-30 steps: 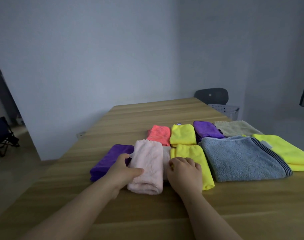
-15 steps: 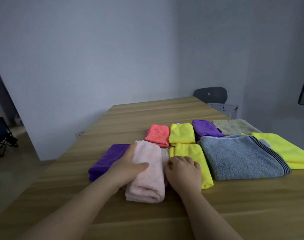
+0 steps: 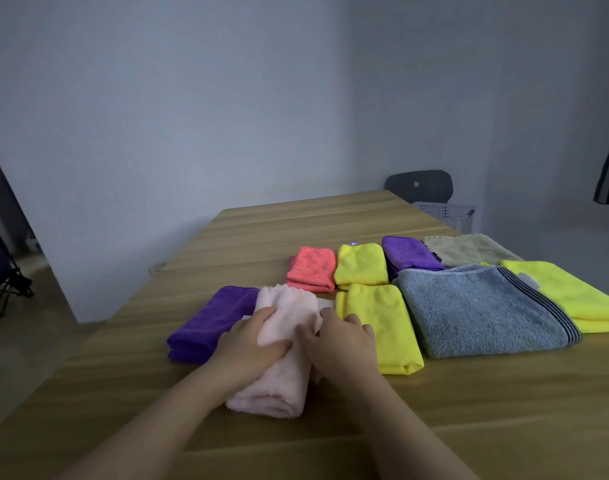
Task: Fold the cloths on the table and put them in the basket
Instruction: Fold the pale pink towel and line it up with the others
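Presently catalogued: pink cloth (image 3: 278, 362), folded into a thick bundle, at near centre of table (image 3: 296, 220), between purple cloth (image 3: 209, 320) on left and yellow cloth (image 3: 382, 323) on right. Gripped on left flank by left hand (image 3: 247, 344), thumb laid over top; gripped on right flank by right hand (image 3: 341, 341), fingers curled, thumb on the plush. Judged a two-sided squeeze, meant to keep the fold from springing open ahead of lifting. Noted far right, beyond table edge and well apart: basket (image 3: 445, 211). Left in rows further off, likely awaiting same transfer: remaining folded cloths, grey towel (image 3: 476, 313) included. Shifted left since half a second before, from beside bundle onto it: right hand. Drawn slightly nearer: bundle's near end.
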Demonstrator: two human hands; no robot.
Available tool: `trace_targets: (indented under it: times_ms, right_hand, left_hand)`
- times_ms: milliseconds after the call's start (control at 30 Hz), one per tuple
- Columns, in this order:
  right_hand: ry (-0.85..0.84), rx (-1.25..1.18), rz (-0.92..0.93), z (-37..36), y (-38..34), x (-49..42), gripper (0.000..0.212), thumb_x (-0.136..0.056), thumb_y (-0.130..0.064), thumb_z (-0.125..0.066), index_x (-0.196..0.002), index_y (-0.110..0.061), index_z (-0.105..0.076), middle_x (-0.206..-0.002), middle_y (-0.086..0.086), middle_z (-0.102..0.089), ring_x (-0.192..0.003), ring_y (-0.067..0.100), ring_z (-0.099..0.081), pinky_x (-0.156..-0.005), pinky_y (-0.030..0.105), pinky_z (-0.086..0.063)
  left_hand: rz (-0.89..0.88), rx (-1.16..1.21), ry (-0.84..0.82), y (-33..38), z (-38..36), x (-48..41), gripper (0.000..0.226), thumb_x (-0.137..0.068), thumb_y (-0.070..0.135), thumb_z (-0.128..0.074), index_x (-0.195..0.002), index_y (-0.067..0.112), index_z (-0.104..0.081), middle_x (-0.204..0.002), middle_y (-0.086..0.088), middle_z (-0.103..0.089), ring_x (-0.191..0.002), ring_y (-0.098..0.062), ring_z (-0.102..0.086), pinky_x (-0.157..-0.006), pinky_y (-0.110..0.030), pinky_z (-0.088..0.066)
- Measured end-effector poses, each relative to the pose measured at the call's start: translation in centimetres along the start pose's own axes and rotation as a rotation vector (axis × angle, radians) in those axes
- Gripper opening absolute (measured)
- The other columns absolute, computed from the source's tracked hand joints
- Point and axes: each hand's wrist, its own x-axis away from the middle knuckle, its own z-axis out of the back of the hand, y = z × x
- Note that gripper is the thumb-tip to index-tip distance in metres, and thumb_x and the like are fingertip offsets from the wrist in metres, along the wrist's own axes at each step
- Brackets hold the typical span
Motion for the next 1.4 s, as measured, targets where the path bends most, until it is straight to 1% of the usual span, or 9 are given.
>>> trace_targets:
  times_ms: [200, 367, 467, 633, 867, 1000, 1133, 1300, 1400]
  right_hand:
    - [-0.112, -0.190, -0.134, 0.0, 0.2, -0.9, 0.047, -0.086, -0.053, -0.051, -0.119, -0.019, -0.053, -0.117, 0.000, -0.060, -0.119, 0.022, -0.045, -0.098, 0.038, -0.027]
    - [-0.065, -0.597, -0.060, -0.2, 0.0, -1.3, 0.021, -0.079, -0.026, -0.068, -0.100, -0.020, -0.065, -0.081, -0.013, -0.056, -0.098, 0.017, -0.060, -0.093, 0.038, -0.047]
    - [-0.125, -0.928, -0.071, 0.2, -0.3, -0.9, 0.020, -0.084, -0.018, -0.065, -0.104, -0.019, -0.062, -0.087, -0.009, -0.054, -0.087, 0.010, -0.056, -0.075, 0.026, -0.048]
    - [-0.238, -1.396, -0.299, -0.4, -1.3, -0.4, 0.040, -0.085, -0.019, -0.066, -0.115, -0.023, -0.040, -0.120, 0.008, -0.046, -0.104, 0.027, -0.053, -0.067, 0.036, -0.049]
    - [-0.351, -1.434, -0.269, 0.1, -0.6, -0.2, 0.028, -0.085, -0.018, -0.066, -0.111, -0.008, -0.061, -0.103, 0.017, -0.069, -0.091, 0.030, -0.068, -0.061, 0.032, -0.055]
    - [-0.359, -1.691, -0.172, 1.0, -0.6, -0.3, 0.029, -0.090, -0.014, -0.057, -0.118, -0.019, -0.057, -0.107, 0.014, -0.069, -0.095, 0.028, -0.068, -0.073, 0.041, -0.057]
    - [-0.328, -1.828, -0.145, 1.5, -0.4, -0.3, 0.030, -0.093, -0.017, -0.052, -0.123, -0.020, -0.054, -0.110, 0.015, -0.068, -0.095, 0.028, -0.068, -0.071, 0.039, -0.057]
    - [-0.241, -1.833, -0.135, 1.9, 0.4, -0.8, 0.028, -0.094, -0.022, -0.051, -0.121, -0.023, -0.053, -0.113, 0.013, -0.067, -0.103, 0.031, -0.065, -0.085, 0.048, -0.053]
    - [-0.127, -1.601, -0.106, 1.7, 0.6, -0.9, 0.021, -0.095, -0.027, -0.049, -0.114, -0.024, -0.058, -0.105, 0.001, -0.070, -0.095, 0.017, -0.067, -0.075, 0.034, -0.053]
  left_hand:
    - [-0.167, 0.028, 0.024, -1.4, 0.1, 1.3, 0.064, -0.092, 0.048, -0.047, -0.146, 0.037, -0.014, -0.146, -0.001, -0.030, -0.129, -0.024, -0.032, -0.103, -0.036, -0.033]
    - [-0.249, -0.021, 0.108, -1.6, 0.6, 1.7, 0.058, -0.092, 0.056, -0.040, -0.145, 0.039, -0.021, -0.154, 0.011, -0.008, -0.137, -0.021, -0.016, -0.105, -0.035, -0.026]
    - [-0.281, 0.032, 0.126, -1.8, 0.7, 1.8, 0.044, -0.098, 0.042, -0.035, -0.142, 0.040, -0.027, -0.156, 0.015, -0.002, -0.142, -0.019, -0.008, -0.110, -0.036, -0.021]
    - [-0.345, 0.117, 0.104, -2.8, -0.2, 1.8, 0.042, -0.101, 0.032, -0.031, -0.139, 0.045, -0.020, -0.156, 0.013, 0.000, -0.144, -0.013, 0.003, -0.116, -0.038, -0.011]
    - [-0.458, 0.045, 0.076, -2.7, 0.3, 1.6, 0.049, -0.100, 0.041, -0.030, -0.140, 0.043, -0.002, -0.144, 0.027, 0.014, -0.135, -0.002, 0.022, -0.117, -0.038, -0.001]
    - [-0.544, 0.295, 0.005, -1.1, 2.4, 2.8, 0.039, -0.089, 0.057, -0.038, -0.121, 0.063, -0.016, -0.147, 0.026, 0.004, -0.137, 0.000, 0.000, -0.113, -0.031, -0.023]
    - [-0.536, 0.527, -0.060, 0.2, 3.3, 3.3, 0.044, -0.093, 0.032, -0.048, -0.114, 0.064, -0.025, -0.126, 0.029, -0.032, -0.118, 0.002, -0.041, -0.086, -0.018, -0.047]
    - [-0.497, 0.669, -0.166, 0.3, 3.9, 2.7, 0.050, -0.091, 0.026, -0.055, -0.112, 0.067, -0.034, -0.127, 0.011, -0.050, -0.110, -0.011, -0.057, -0.083, -0.029, -0.054]
    - [-0.465, 0.684, -0.157, -0.1, 4.4, 2.2, 0.047, -0.092, 0.022, -0.055, -0.106, 0.066, -0.050, -0.126, 0.002, -0.054, -0.110, -0.020, -0.059, -0.086, -0.039, -0.054]
